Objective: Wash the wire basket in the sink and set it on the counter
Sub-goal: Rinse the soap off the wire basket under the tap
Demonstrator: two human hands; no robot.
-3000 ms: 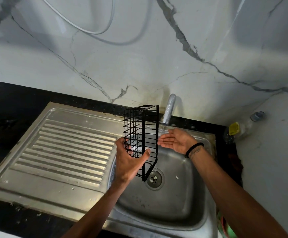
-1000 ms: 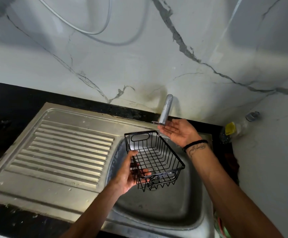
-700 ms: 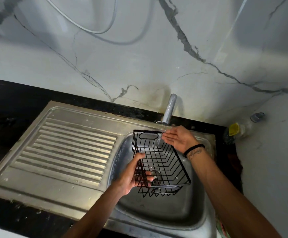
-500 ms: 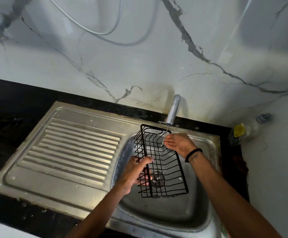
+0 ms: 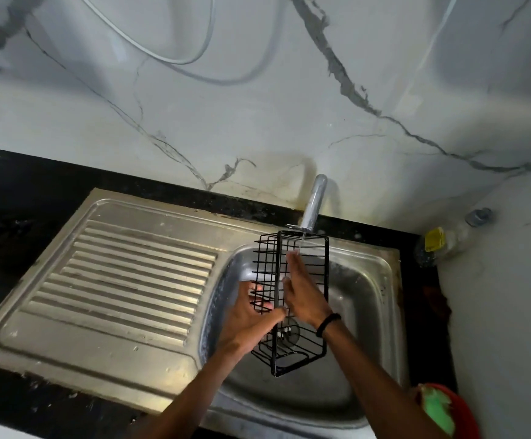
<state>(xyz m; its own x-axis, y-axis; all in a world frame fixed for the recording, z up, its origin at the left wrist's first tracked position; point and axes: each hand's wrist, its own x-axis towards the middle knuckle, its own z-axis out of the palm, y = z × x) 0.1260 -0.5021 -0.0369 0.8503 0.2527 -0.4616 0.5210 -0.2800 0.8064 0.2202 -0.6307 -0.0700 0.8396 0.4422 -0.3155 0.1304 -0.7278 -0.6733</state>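
While the camera looks down over both forearms, the closest stuff is at the bottom right corner: a red bowl (image 5: 467,416) with a green scrub pad (image 5: 438,410) sitting in it, pretty blurry, right next to the sink edge. Next up is the stainless steel sink (image 5: 381,280), basin on the right with the drain half hidden behind the wire, and a ribbed drainboard (image 5: 125,280) stretching off to the left, kinda spotted with water marks. Over the basin is the black wire basket (image 5: 292,299), turned up on its side so it stands tall and narrow, top end right under the spout. The left hand (image 5: 248,315) grips it from the left side, thumb hooked over the front frame wire and fingers poking through the grid. The right hand (image 5: 302,293) is flat and open, fingers straight, palm pressed against the inside of the basket, with a black band (image 5: 327,324) on the wrist. A thin stream runs from the chrome tap (image 5: 313,204) onto the top of the basket near those fingertips. Around the sink is a black countertop (image 5: 20,191), speckled and a bit grimy. Tucked in the far right corner lies a clear plastic bottle (image 5: 448,239) with a yellow label. Behind everything is a white marble-look wall (image 5: 258,122) with grey veins, and a white cable (image 5: 169,55) loops across it up top.
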